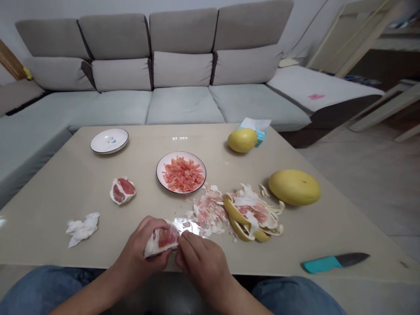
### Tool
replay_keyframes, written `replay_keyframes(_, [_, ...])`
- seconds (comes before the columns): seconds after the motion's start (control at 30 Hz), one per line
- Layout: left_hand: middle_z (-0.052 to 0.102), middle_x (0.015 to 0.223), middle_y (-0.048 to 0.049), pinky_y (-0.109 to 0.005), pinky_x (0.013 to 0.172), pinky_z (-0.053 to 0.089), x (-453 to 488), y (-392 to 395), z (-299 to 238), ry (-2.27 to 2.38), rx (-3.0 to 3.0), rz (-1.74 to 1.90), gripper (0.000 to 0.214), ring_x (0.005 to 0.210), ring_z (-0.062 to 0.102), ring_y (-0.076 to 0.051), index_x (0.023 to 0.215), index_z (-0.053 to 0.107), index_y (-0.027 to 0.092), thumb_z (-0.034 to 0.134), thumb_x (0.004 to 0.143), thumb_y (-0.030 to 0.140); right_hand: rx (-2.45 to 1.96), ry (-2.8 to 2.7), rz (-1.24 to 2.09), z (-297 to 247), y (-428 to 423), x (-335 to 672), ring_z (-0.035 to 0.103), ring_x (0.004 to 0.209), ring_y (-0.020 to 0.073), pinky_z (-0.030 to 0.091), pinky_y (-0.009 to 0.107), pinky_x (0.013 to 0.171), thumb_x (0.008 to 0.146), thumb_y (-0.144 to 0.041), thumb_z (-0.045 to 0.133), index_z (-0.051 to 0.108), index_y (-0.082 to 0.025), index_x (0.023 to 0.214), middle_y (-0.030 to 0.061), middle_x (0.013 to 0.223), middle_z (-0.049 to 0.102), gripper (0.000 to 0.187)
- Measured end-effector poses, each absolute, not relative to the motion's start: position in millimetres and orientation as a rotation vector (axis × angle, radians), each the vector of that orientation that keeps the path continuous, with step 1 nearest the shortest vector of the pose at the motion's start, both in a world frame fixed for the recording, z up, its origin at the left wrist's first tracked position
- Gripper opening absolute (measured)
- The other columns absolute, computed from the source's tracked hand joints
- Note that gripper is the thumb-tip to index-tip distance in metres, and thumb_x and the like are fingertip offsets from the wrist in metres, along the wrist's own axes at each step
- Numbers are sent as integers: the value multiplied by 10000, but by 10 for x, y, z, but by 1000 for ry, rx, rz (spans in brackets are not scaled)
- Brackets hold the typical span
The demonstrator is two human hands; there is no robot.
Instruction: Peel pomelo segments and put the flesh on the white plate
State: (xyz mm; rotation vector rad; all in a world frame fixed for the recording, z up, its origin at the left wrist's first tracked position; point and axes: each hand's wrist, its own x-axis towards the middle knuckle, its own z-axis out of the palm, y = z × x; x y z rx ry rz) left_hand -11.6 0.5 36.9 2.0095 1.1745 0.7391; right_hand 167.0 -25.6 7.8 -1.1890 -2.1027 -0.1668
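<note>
My left hand (pixel 144 249) grips a chunk of red pomelo (pixel 166 238) with white pith around it, held at the table's front edge. At the chunk's right end, the fingers of my right hand (pixel 201 260) are pinched together on its pith; the fingertips are partly hidden. Beyond my hands, a white plate (pixel 159 175) with a dark rim bears a heap of red pomelo pulp (pixel 183 174). Another peeled pomelo piece (pixel 122 190) lies to the left. Right of my hands spread pale membrane scraps (pixel 211 212) and a pile of yellow peel (pixel 238 221).
A knife (pixel 334 262) with a turquoise handle lies near the right front edge. Two whole yellow pomelos (pixel 294 187) stand on the right, one by a tissue pack (pixel 260 127). A crumpled tissue (pixel 82 228) and a white dish (pixel 109 141) are on the left. A sofa (pixel 183 105) stands behind.
</note>
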Motion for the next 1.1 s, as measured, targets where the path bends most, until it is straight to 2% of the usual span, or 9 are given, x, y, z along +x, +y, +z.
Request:
replay_keyframes(0.13, [569,972,-54,-318,782,501,-190,19,288,1264,2062,713,329,871,589,-208,1055,584,259,583,758,118,-1088,-1893,198,412,-371,1717,569,529,135,447,227,479,756,-44,442,557,-220,799,-2,605,595,214])
replay_keyframes(0.2, [588,959,-54,-340,832,491,-233,44,230,1272,2022,727,290,897,593,-215,1033,601,255,574,775,125,-1035,-1801,337,602,-378,1791,618,604,134,501,226,559,727,-21,478,573,-222,875,6,706,654,268])
replay_keyframes(0.33, [644,1035,-54,-314,829,496,-233,72,279,1227,1636,727,340,944,621,-219,1090,556,254,666,769,244,-1157,-1825,574,666,-171,2040,600,579,119,472,215,527,816,-94,498,620,-222,816,0,708,659,176])
replay_keyframes(0.43, [679,950,-44,-272,695,513,-172,63,392,1127,1190,635,507,783,656,-186,1152,474,243,731,728,354,-1441,-2003,443,418,48,2255,616,602,145,444,238,532,844,-149,538,643,-208,796,18,716,668,130])
replay_keyframes(0.6, [684,941,-48,-258,670,498,-148,58,409,1098,1038,664,623,740,663,-175,1146,452,236,796,646,375,-1775,-2163,18,128,158,2417,562,490,171,275,262,417,854,-196,576,547,-208,563,32,580,618,293])
replay_keyframes(0.67, [674,956,-38,-262,685,508,-177,59,371,1152,1078,677,598,753,671,-179,1147,451,246,783,664,367,-1756,-2149,97,160,118,2366,584,522,180,312,263,437,863,-206,566,574,-206,617,39,618,634,246])
replay_keyframes(0.83, [610,1112,-54,-287,803,519,-255,50,298,1254,1481,773,416,957,634,-214,1092,509,254,723,737,285,-1396,-2094,658,334,-63,2047,668,756,155,468,232,658,901,-209,534,618,-223,1028,17,866,714,152])
replay_keyframes(0.97, [570,1156,-57,-324,926,470,-273,39,255,1183,1819,881,374,1097,564,-227,1084,520,269,692,760,189,-1439,-2244,561,304,-158,1833,648,651,161,418,230,561,866,-216,555,611,-185,894,33,795,693,70])
replay_keyframes(1.1, [550,1116,-51,-331,913,463,-255,16,201,1037,2012,869,420,1074,556,-218,1119,497,298,658,773,121,-1528,-2375,265,133,-163,1739,621,522,176,307,253,472,781,-180,558,606,-167,771,42,652,676,50])
